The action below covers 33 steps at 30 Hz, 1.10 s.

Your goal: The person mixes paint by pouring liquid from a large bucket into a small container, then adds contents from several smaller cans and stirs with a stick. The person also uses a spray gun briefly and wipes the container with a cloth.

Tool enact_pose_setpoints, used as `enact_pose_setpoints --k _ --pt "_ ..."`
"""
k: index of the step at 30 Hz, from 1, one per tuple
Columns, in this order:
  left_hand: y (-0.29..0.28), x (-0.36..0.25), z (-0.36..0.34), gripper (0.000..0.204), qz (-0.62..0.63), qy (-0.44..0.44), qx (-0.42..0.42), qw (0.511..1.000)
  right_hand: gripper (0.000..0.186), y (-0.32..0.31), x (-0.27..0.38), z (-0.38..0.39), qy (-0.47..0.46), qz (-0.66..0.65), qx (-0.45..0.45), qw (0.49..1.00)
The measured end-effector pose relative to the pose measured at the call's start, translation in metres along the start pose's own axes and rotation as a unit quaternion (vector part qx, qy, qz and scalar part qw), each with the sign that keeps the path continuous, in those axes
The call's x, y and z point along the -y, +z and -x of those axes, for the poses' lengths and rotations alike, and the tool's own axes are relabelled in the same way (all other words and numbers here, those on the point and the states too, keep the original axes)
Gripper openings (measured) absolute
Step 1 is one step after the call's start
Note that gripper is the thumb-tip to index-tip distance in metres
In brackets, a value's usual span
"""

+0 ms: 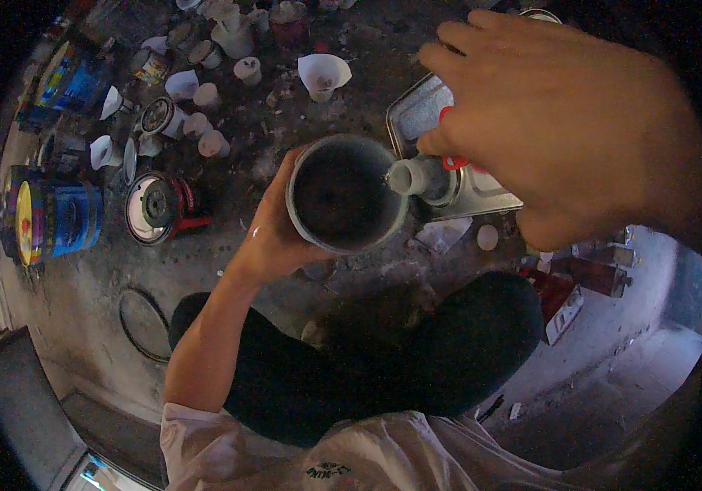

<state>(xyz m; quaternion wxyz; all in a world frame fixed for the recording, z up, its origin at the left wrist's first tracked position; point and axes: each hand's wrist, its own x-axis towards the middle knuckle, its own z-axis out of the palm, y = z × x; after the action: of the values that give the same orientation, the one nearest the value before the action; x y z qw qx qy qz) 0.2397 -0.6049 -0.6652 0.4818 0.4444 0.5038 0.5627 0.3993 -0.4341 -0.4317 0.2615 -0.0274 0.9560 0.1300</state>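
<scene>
My left hand (pixel 273 225) is wrapped around a round greyish plastic cup (pixel 388 214), with its wide mouth facing up. The inside of the cup is dark, so its contents cannot be made out. Above and to the right, my right hand (pixel 568 123) grips a rectangular metal can (pixel 423 116) by a red handle (pixel 452 160). The can is tilted, and its pale spout (pixel 407 177) reaches the cup's right rim. Whether liquid is flowing is not clear. My right fingers partly hide the can.
Left of the cup stand a paint can (pixel 148 209) and a blue bucket (pixel 69 214). Several small cups and a white paper cone (pixel 323 74) stand at the back. A dark ring (pixel 144 323) lies near my left knee. A red box (pixel 549 292) is at the right.
</scene>
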Motion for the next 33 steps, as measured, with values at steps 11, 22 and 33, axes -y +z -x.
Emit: enact_pose_setpoints --k 11,22,33 --pt "0.001 -0.001 -0.004 0.107 0.006 -0.027 0.006 1.000 0.066 0.003 -0.006 0.001 0.000 -0.011 0.028 1.000" --pt "0.000 0.001 -0.005 0.108 0.013 -0.020 0.012 1.000 0.070 0.008 -0.015 0.004 -0.007 -0.024 0.054 0.998" --pt "-0.002 0.006 -0.003 0.114 -0.016 -0.029 0.010 0.999 0.074 0.006 -0.029 0.009 -0.023 -0.048 0.081 0.995"
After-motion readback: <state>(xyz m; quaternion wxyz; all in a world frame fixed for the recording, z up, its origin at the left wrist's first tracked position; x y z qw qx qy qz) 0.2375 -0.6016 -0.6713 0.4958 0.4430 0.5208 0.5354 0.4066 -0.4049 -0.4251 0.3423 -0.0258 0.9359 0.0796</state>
